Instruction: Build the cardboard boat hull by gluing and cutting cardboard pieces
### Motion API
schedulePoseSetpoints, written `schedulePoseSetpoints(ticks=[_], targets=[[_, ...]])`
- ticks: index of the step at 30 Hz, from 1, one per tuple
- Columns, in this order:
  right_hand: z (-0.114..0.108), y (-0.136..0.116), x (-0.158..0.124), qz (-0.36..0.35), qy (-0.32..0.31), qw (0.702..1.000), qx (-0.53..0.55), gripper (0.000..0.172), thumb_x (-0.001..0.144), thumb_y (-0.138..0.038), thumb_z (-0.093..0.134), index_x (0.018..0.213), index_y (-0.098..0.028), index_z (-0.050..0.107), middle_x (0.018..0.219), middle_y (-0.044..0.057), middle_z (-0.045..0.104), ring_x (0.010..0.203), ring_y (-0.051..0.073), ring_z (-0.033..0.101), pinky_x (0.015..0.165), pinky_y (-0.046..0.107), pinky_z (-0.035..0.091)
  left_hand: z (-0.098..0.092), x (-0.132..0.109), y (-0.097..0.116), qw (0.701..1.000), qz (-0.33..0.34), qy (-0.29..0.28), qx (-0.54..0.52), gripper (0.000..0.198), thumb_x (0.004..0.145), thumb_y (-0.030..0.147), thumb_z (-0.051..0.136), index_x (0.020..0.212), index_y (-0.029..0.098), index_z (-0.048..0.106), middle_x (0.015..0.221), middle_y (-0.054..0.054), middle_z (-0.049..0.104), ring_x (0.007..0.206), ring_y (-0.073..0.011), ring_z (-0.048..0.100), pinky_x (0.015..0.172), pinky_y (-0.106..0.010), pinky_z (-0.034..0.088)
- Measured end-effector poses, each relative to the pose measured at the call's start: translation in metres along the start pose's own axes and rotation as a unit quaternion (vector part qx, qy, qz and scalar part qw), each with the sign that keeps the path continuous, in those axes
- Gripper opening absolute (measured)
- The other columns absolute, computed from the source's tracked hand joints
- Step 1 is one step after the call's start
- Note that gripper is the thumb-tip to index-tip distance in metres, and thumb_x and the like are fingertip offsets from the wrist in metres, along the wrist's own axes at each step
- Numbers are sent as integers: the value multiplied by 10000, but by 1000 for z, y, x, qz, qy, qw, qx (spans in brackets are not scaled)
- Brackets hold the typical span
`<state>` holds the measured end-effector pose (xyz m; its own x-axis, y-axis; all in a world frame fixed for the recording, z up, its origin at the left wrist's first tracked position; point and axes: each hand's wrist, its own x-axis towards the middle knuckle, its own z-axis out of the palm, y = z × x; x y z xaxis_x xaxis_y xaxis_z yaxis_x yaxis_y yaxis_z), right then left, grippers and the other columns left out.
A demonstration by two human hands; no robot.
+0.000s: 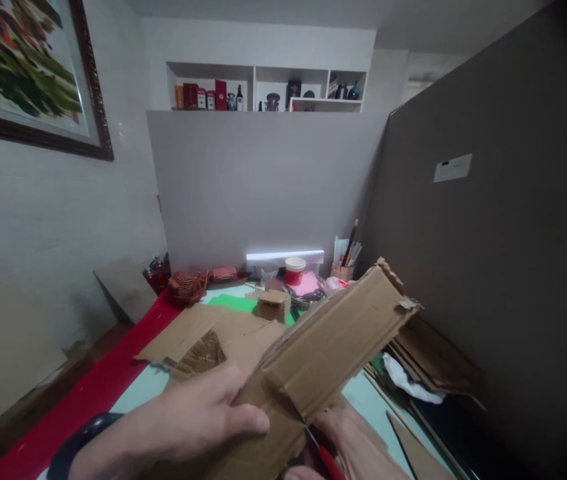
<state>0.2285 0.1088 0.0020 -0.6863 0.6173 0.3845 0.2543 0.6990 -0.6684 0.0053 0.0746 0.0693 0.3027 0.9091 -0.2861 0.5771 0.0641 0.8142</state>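
Observation:
A long folded piece of brown corrugated cardboard slants up to the right in front of me, its far end torn and ragged. My left hand grips its near part, thumb lying on top. Low at the right, my right hand holds what look like red-handled scissors, partly hidden by the cardboard and cut off by the frame's bottom. Their thin metal blade meets the cardboard's edge, where a slit runs inward. Flat cardboard lies behind my left hand.
A small cardboard box stands on green paper, near a red-and-white tub. Farther right is a woven pen holder. Stacked cardboard and white crumpled material lie right. Grey panels enclose the back and right.

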Motion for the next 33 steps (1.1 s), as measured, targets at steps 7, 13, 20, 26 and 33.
schedulePoseSetpoints(ticks=[7,13,20,26,33], targets=[[9,10,-4,26,8,1000,2,341,913,-534,566,846,-224,690,724,41,690,711,231,620,698,325,507,0,8,-10,999,-21,11,48,353,823,528,643,962,205,622,944,-1,657,918,-238,604,754,-301,440],[26,35,-7,9,51,997,-51,541,941,-641,479,664,-195,609,612,35,603,570,171,515,567,288,405,-2,13,-14,995,-38,14,93,387,820,598,606,868,214,579,882,-5,620,853,-244,597,710,-313,427],[21,30,1,29,52,998,-13,666,864,-793,445,744,-175,663,631,23,599,575,161,503,533,267,386,-4,14,-11,999,-17,-13,38,306,834,485,613,953,203,610,966,-15,680,926,-248,626,757,-301,459],[14,11,4,50,53,990,121,725,710,-828,623,1063,-196,674,804,41,705,685,226,629,685,316,524,1,8,-5,994,-18,6,105,360,852,526,557,966,190,617,953,-34,669,929,-271,614,781,-324,447],[18,16,2,27,33,992,116,589,817,-722,620,1092,-205,684,1007,83,743,910,273,665,868,358,515,4,9,-3,995,19,-14,102,346,868,511,553,1039,215,607,1028,-27,662,991,-266,604,853,-317,424]])
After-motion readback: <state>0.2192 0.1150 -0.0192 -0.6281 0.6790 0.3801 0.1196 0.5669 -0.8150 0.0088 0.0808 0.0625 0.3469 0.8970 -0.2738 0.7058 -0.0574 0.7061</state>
